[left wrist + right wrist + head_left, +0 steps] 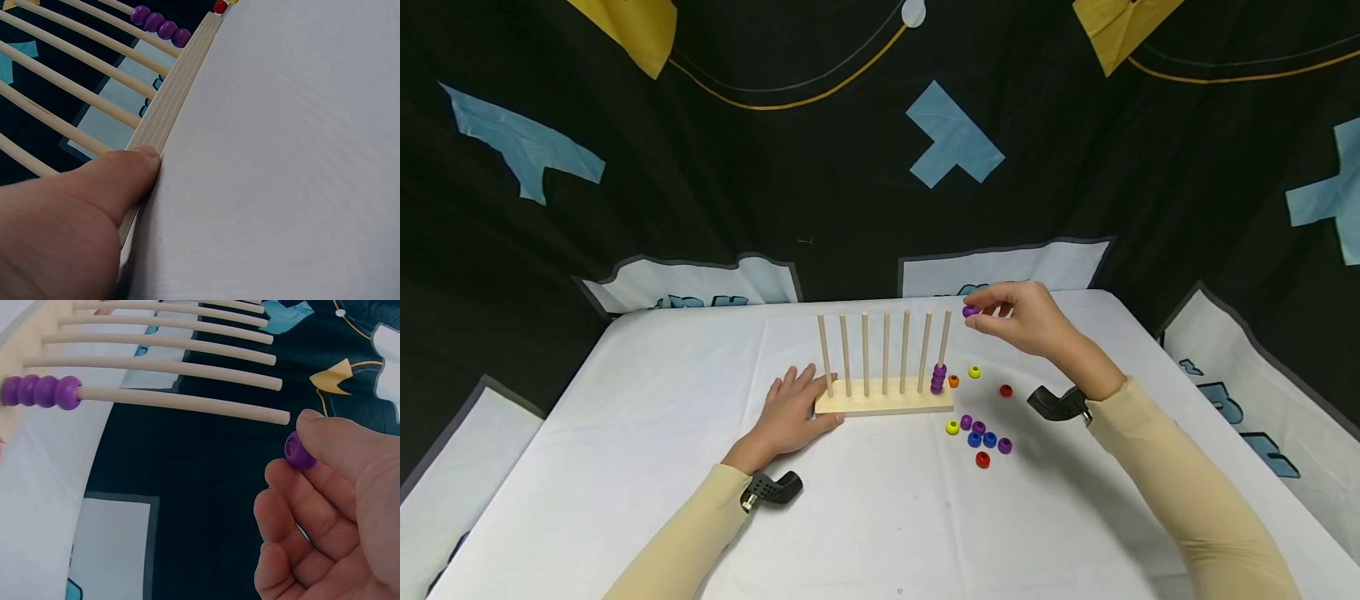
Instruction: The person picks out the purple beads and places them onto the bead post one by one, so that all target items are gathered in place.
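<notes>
A wooden peg rack stands on the white table, its row of upright pegs rising from a flat base. Several purple beads are stacked on its rightmost peg. My left hand rests at the base's left end with fingers spread; in the left wrist view the thumb lies against the front edge. My right hand pinches a purple bead between thumb and index finger. That bead is just right of the rightmost peg's tip, apart from it, with its hole partly showing.
Loose beads lie right of the rack: a yellow bead, an orange bead close by the base, and a red bead. Nearer the front is a cluster with blue beads, purple beads and another red bead. Dark cloth hangs behind.
</notes>
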### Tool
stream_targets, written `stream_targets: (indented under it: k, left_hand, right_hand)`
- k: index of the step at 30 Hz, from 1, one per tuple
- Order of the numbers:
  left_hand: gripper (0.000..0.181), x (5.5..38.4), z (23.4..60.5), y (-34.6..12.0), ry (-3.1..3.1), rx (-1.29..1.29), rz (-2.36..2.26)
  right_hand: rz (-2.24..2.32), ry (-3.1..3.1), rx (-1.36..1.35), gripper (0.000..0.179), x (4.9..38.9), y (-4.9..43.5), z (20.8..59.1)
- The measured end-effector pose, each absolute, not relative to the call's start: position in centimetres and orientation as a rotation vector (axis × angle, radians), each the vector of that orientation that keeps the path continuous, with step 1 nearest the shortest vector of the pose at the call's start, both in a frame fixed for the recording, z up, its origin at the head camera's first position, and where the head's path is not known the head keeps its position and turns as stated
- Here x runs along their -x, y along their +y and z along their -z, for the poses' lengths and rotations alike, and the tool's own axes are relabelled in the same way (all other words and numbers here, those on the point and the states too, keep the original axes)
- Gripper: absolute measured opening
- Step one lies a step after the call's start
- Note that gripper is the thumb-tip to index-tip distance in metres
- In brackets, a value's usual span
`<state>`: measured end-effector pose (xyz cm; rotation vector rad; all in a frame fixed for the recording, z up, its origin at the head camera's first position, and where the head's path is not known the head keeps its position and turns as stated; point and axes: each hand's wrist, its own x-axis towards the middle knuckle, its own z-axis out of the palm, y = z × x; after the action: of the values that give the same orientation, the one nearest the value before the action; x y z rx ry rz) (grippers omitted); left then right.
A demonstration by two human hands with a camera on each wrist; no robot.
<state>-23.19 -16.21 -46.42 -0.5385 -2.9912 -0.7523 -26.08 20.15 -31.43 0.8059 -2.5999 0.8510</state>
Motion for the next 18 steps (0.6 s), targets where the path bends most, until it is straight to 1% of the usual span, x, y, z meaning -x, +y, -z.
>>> stream_targets:
  k: [9,18]
  left_hand:
    - [0.07,23.2,46.4,-16.3,-2.992,0.541,0.774]
    - [0.069,23.2,46.4,-16.2,-2.987,0.546,0.769]
  right_hand:
    - [-0.819,-2.592,-0.853,0.028,26.4,18.9,30.4]
    - [-0.852,-2.591,-0.89,0.028,26.7,18.0,30.3]
